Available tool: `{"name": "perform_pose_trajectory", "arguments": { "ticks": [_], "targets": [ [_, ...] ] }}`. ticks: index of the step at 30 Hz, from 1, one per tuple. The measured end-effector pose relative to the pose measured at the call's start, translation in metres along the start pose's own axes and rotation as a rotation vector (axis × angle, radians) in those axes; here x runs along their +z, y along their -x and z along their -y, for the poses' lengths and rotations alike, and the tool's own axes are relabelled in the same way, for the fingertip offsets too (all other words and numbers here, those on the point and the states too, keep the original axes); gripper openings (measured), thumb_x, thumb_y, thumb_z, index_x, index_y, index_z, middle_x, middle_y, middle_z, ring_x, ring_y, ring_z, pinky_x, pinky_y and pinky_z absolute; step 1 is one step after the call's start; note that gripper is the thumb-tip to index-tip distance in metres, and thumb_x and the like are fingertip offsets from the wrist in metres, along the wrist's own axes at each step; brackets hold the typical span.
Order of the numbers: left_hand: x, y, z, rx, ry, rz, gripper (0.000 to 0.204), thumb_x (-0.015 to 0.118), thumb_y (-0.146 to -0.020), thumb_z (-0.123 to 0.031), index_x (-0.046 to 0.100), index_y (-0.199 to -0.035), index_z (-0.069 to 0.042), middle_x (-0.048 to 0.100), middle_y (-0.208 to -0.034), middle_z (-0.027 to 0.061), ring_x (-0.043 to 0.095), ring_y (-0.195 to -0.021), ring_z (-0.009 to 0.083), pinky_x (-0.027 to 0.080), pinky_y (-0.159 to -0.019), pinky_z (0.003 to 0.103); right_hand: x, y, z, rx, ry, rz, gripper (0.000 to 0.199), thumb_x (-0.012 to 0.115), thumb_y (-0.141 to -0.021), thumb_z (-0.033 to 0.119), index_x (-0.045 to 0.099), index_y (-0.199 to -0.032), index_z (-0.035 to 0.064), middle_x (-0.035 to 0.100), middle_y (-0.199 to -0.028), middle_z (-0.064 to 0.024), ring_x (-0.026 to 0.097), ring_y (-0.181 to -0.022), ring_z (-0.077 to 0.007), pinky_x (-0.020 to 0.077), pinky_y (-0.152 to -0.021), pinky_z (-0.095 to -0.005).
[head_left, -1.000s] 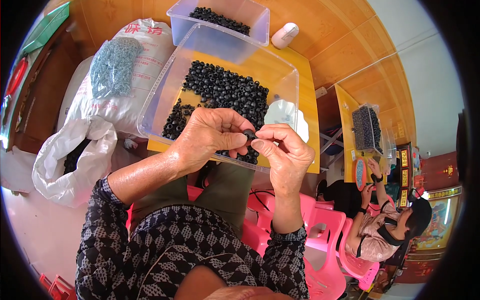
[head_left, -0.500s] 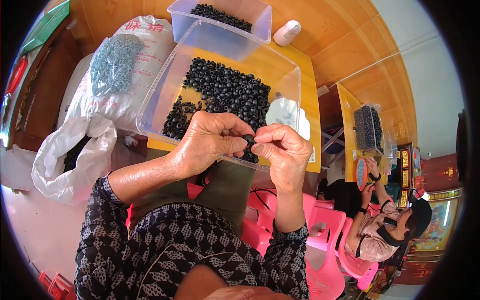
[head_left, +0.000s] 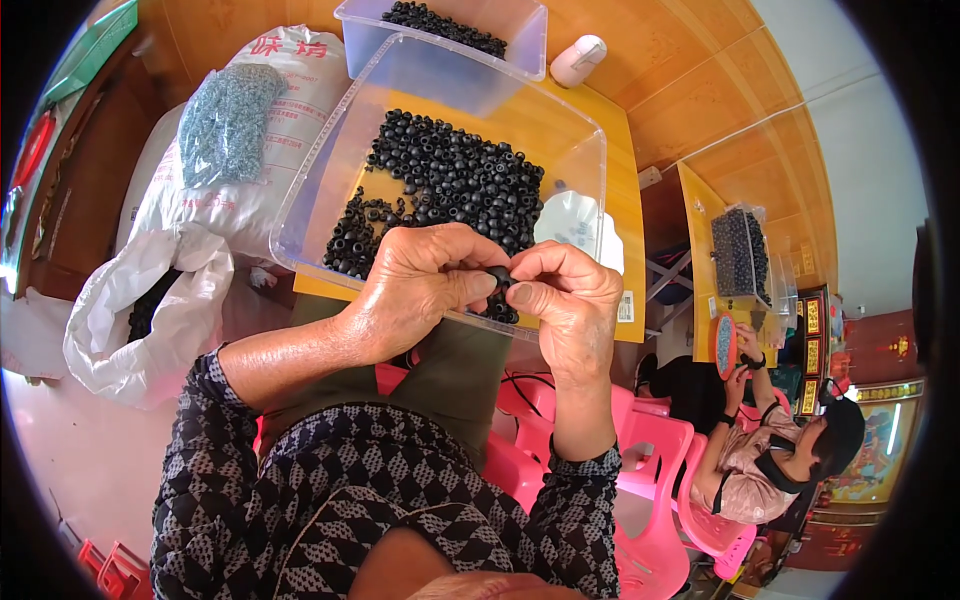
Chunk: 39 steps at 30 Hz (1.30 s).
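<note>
Between left hand [head_left: 425,283] and right hand [head_left: 574,305], pinched black bead [head_left: 499,277]

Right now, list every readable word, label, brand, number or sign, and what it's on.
White sack: large red characters near the top, legible, not copied here; smaller red print below.
White label on the yellow table: dark markings, too small to read.
Gold panels at far right: too small to tell any text.
</note>
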<state>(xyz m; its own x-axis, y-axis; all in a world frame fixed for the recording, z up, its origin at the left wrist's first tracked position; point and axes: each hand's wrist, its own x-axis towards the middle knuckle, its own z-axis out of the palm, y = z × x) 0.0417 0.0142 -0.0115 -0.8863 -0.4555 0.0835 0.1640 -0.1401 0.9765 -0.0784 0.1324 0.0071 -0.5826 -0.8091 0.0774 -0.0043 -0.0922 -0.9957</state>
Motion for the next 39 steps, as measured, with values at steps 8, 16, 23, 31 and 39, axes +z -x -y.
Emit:
{"name": "perform_pose_trajectory", "arguments": {
  "ticks": [8, 16, 23, 31, 39],
  "targets": [
    [0.002, 0.001, -0.001, -0.007, 0.043, -0.034, 0.013, 0.058, -0.079, 0.003, 0.062, -0.091, 0.003, 0.058, -0.076, 0.0025, 0.057, -0.065, 0.0068, 0.048, -0.059, 0.020, 0.004, 0.006, 0.000, 0.015, -0.003, -0.061, 0.017, 0.067, -0.068, -0.009, 0.060, -0.083, -0.0047, 0.060, -0.080, -0.0062, 0.054, -0.067, -0.0089, 0.0442, -0.061, -0.0184],
    [0.002, 0.003, 0.006, 0.134, -0.066, -0.030, 0.014, 0.058, -0.078, 0.005, 0.062, -0.092, 0.003, 0.056, -0.081, 0.0041, 0.057, -0.067, 0.0080, 0.048, -0.059, 0.020, 0.003, 0.007, 0.002, 0.014, 0.025, -0.068, 0.017, 0.067, -0.067, -0.010, 0.060, -0.081, -0.0043, 0.061, -0.080, -0.0062, 0.055, -0.067, -0.0091, 0.0455, -0.061, -0.0193],
    [0.001, 0.003, 0.004, 0.160, -0.060, 0.006, 0.015, 0.058, -0.077, 0.007, 0.062, -0.091, 0.003, 0.057, -0.081, 0.0062, 0.058, -0.067, 0.0096, 0.049, -0.060, 0.021, -0.007, -0.006, 0.003, 0.221, -0.175, 0.069, 0.023, 0.069, -0.065, -0.009, 0.059, -0.085, -0.0025, 0.062, -0.077, -0.0078, 0.058, -0.068, -0.0111, 0.0491, -0.064, -0.0229],
    [-0.001, 0.003, -0.001, 0.093, -0.075, 0.060, 0.014, 0.059, -0.078, 0.006, 0.063, -0.091, 0.004, 0.058, -0.081, 0.0073, 0.060, -0.066, 0.0103, 0.050, -0.058, 0.020, -0.013, -0.013, -0.011, 0.273, -0.333, 0.198, 0.031, 0.074, -0.059, -0.002, 0.058, -0.085, -0.0015, 0.062, -0.080, -0.0100, 0.059, -0.068, -0.0156, 0.0511, -0.058, -0.0248],
    [0.002, 0.006, 0.001, 0.098, -0.003, -0.004, 0.014, 0.058, -0.077, 0.008, 0.063, -0.090, 0.005, 0.058, -0.079, 0.0075, 0.059, -0.065, 0.0102, 0.050, -0.058, 0.021, -0.010, -0.014, -0.013, 0.311, -0.352, 0.178, 0.026, 0.072, -0.061, -0.008, 0.059, -0.083, -0.0006, 0.062, -0.077, -0.0092, 0.060, -0.065, -0.0148, 0.0512, -0.061, -0.0260]
  ]
}}
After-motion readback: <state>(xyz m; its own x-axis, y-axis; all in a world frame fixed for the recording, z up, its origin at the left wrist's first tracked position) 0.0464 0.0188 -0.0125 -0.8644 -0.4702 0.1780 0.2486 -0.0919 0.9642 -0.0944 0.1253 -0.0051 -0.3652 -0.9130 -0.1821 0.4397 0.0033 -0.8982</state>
